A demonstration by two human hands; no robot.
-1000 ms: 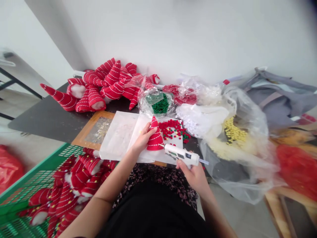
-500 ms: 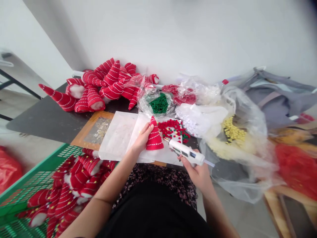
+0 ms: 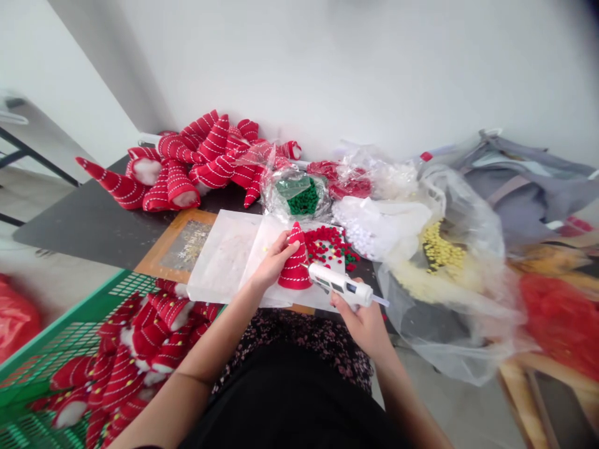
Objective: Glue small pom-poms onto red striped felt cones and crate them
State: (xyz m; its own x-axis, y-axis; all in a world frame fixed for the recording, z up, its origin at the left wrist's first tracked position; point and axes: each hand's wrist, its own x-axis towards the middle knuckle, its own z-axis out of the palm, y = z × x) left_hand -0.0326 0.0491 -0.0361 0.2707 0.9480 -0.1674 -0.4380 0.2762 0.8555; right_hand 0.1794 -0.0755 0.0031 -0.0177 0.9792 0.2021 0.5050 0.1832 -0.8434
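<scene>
My left hand (image 3: 274, 262) grips a red cone-shaped cloth hat (image 3: 296, 265) with white dashed stripes by its left side near the tip. A white glue gun (image 3: 340, 282) is held in my right hand (image 3: 362, 315), its nozzle at or very close to the hat's right side; I cannot tell whether it touches. Behind the hat, red and some green pompoms (image 3: 325, 243) lie scattered on white paper (image 3: 227, 249). The paper lies over the front of the dark table (image 3: 70, 218).
Striped red hats (image 3: 206, 149) are heaped at the back left. Bags of green pompoms (image 3: 302, 196), white pompoms (image 3: 362, 234) and yellow pompoms (image 3: 442, 246) stand behind and to the right. A green crate (image 3: 70, 330) at lower left holds more red striped pieces.
The glue gun has moved left, bringing its nozzle to the hat's side. The hat has shifted slightly right and down, with my left hand still on it.
</scene>
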